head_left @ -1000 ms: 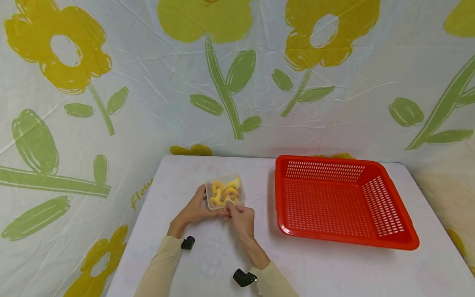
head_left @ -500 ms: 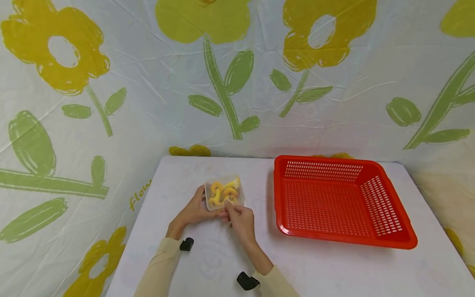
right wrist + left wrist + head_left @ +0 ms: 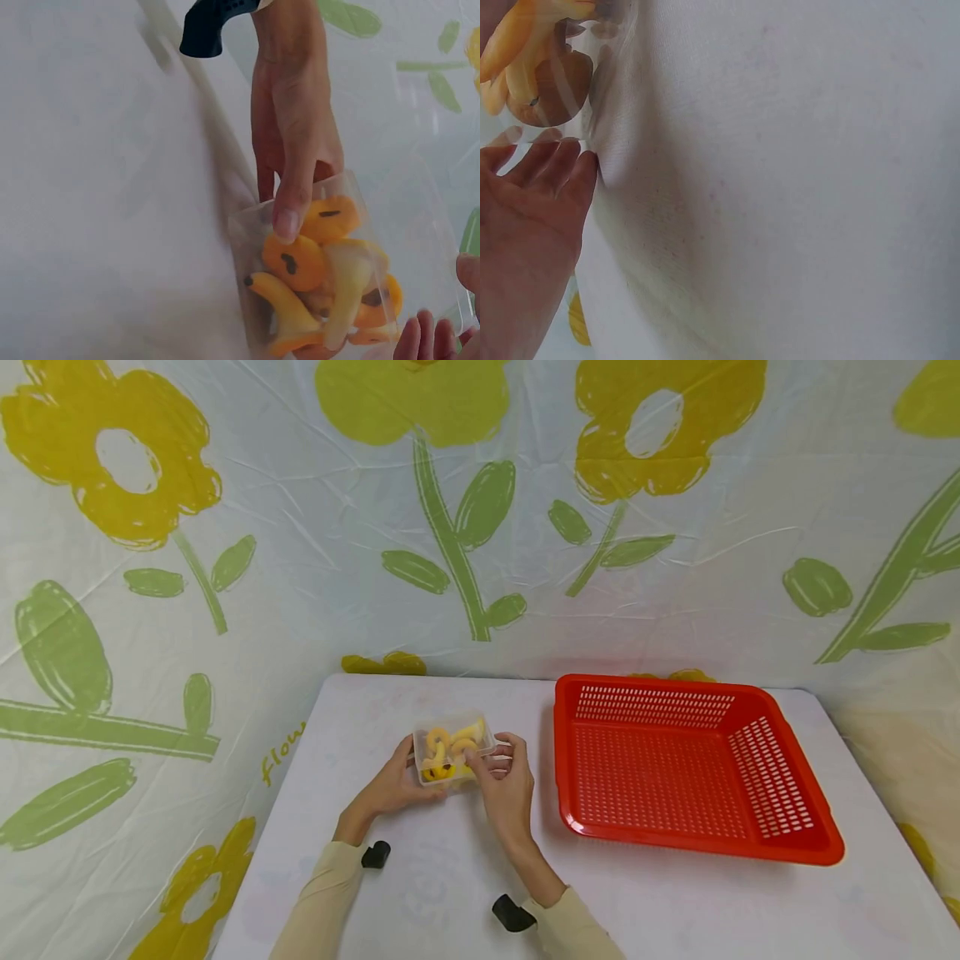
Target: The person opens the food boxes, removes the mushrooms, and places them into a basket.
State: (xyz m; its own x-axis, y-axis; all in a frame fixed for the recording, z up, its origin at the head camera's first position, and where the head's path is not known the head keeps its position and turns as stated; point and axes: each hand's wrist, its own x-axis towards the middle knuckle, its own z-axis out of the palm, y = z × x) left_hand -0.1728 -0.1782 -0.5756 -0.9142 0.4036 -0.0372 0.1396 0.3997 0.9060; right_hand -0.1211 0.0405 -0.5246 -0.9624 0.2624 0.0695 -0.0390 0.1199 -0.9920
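A clear plastic box [image 3: 251, 232] holds several yellow-orange pieces [image 3: 438, 741], some curved with flared ends, others rounded with dark marks. My left hand [image 3: 396, 781] grips it from the left; in the right wrist view that hand's thumb lies on the near wall. The transparent lid [image 3: 420, 225] is tilted up from the box, more vivid yellow showing under its near edge. At the box's right side my right hand [image 3: 512, 789] holds this lid, thumb in front and fingers behind. The left wrist view shows the left hand's fingertips at the box's edge.
A large red slotted basket [image 3: 566, 760] stands on the white table [image 3: 420, 893] to the right of the hands. Behind and to the left hangs a white cloth [image 3: 285, 635] printed with yellow flowers and green leaves.
My right hand has moved from the box's near edge to its right side, and the lid's near edge has come up. My left hand keeps its grip on the box.
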